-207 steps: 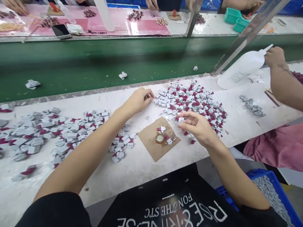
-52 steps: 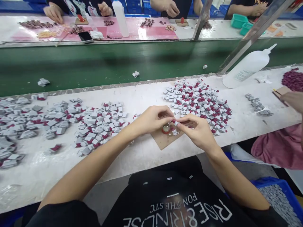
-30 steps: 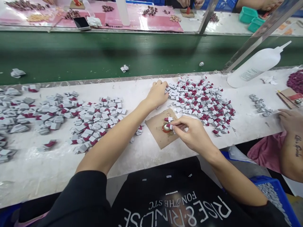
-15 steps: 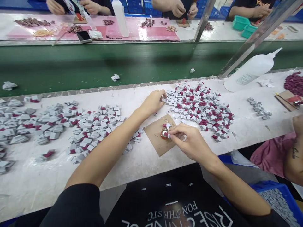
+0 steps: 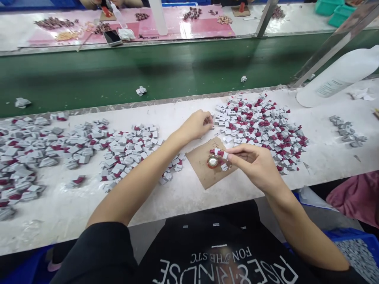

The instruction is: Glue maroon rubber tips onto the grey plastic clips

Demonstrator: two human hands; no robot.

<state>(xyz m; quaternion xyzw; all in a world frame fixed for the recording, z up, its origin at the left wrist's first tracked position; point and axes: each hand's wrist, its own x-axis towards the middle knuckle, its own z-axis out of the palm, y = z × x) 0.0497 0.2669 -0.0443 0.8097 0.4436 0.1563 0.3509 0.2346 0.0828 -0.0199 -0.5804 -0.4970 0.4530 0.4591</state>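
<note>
My right hand (image 5: 255, 162) pinches a small white and dark-red plastic piece (image 5: 225, 155) between thumb and fingers. Its tip meets another white and dark-red piece (image 5: 213, 152); whether they touch or merely overlap in view I cannot tell. Just below sits a round shiny cap (image 5: 212, 161) with an orange-brown rim, on a square of brown cardboard (image 5: 204, 175). One more whitish piece (image 5: 224, 167) lies to the cap's right. My left hand (image 5: 201, 124) rests at the left edge of a heap of such pieces (image 5: 260, 126), fingertips pressed together; what they hold is hidden.
More loose white and red pieces (image 5: 127, 154) spread over the left of the white table. A large white bottle (image 5: 334, 81) leans at the right, near a metal post (image 5: 322, 51). Behind runs a green belt (image 5: 177, 73) with crumpled scraps. A blue bin (image 5: 352, 236) stands low at right.
The view has tilted down and shifted left. My right hand has carried its piece from over the round cap to the cap's upper right. My left hand stays by the heap's edge.
</note>
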